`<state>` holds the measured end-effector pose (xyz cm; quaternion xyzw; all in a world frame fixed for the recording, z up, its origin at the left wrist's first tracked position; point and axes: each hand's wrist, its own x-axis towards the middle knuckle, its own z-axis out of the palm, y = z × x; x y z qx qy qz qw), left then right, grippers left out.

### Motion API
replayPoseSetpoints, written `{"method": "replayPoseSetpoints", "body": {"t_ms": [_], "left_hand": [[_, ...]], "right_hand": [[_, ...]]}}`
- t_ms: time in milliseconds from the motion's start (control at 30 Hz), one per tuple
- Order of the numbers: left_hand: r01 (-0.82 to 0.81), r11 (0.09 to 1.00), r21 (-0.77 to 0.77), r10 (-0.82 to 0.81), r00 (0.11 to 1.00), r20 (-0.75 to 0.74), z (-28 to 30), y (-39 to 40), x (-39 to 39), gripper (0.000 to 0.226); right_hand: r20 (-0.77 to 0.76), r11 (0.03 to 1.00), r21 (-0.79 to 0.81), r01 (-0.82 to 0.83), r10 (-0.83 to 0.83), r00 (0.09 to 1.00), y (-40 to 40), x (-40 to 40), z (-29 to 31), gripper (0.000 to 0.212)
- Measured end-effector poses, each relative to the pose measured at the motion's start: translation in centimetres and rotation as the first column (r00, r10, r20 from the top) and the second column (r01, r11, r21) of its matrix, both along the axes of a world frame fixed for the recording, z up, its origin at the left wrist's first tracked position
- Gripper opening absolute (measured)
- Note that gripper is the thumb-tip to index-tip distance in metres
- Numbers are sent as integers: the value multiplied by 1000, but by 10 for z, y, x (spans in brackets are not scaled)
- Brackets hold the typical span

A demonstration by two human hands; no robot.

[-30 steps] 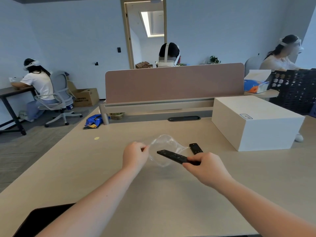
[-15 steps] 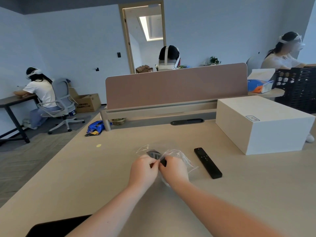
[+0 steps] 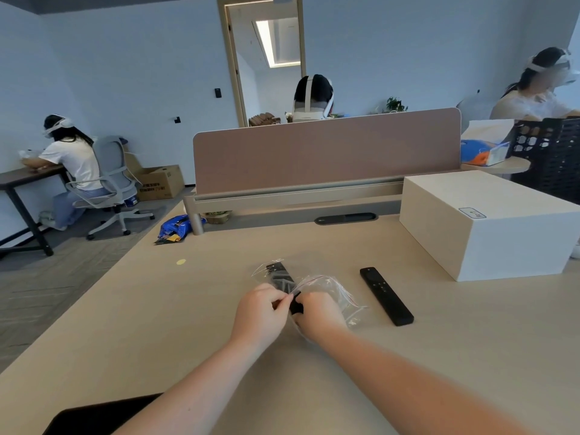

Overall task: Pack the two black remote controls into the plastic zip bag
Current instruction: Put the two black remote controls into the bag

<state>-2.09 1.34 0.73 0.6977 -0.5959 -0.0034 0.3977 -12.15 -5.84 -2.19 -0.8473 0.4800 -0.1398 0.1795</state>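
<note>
A clear plastic zip bag (image 3: 329, 288) lies on the desk in front of me. One black remote control (image 3: 280, 276) is mostly inside it, its near end sticking out between my hands. My left hand (image 3: 262, 312) pinches the bag's edge. My right hand (image 3: 320, 313) grips the near end of that remote together with the bag. The second black remote control (image 3: 386, 296) lies flat on the desk just right of the bag, apart from both hands.
A large white box (image 3: 489, 224) stands at the right of the desk (image 3: 157, 324). A brown divider panel (image 3: 326, 152) closes the far edge. A dark flat object (image 3: 100, 419) lies at the near left corner. People sit at other desks behind.
A second ago my right hand held one remote outside the bag mouth. It has since gone into the bag, and both hands have closed together at its near end on the desk.
</note>
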Motion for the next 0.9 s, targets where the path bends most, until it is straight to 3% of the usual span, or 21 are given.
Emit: {"method": "replayPoseSetpoints", "body": {"t_ms": [167, 267, 333, 400, 467, 567, 633, 700, 900], "left_hand": [[8, 1000, 23, -9, 1000, 20, 2, 1, 3, 20], [18, 999, 38, -19, 999, 37, 5, 1, 3, 20], [21, 998, 52, -24, 999, 44, 6, 1, 2, 20], [17, 998, 64, -20, 999, 48, 6, 1, 1, 21], [-3, 997, 73, -1, 999, 54, 4, 0, -1, 22], [-32, 996, 87, 27, 998, 61, 2, 0, -3, 23], [-45, 993, 106, 37, 997, 73, 2, 0, -5, 24], [-55, 991, 121, 45, 995, 89, 4, 0, -7, 24], [-104, 975, 195, 74, 985, 156, 12, 1, -11, 24]], "right_hand": [[-33, 1000, -13, -24, 24, 999, -2, -4, -3, 20], [46, 998, -61, -23, 26, 999, -3, -28, 4, 22], [160, 976, -216, 2, 33, 986, -2, -55, 10, 26], [269, 894, -440, 78, 48, 962, -6, -81, 9, 41], [368, 834, -511, 209, -7, 930, -12, -105, 4, 39], [313, 869, -380, 318, -203, 928, -25, -130, -4, 22], [79, 900, -249, 359, -351, 933, -30, -139, -10, 36], [-97, 913, -164, 374, -392, 915, -31, -143, -12, 46], [-5, 907, -83, 412, -414, 910, -32, -133, -10, 29]]}}
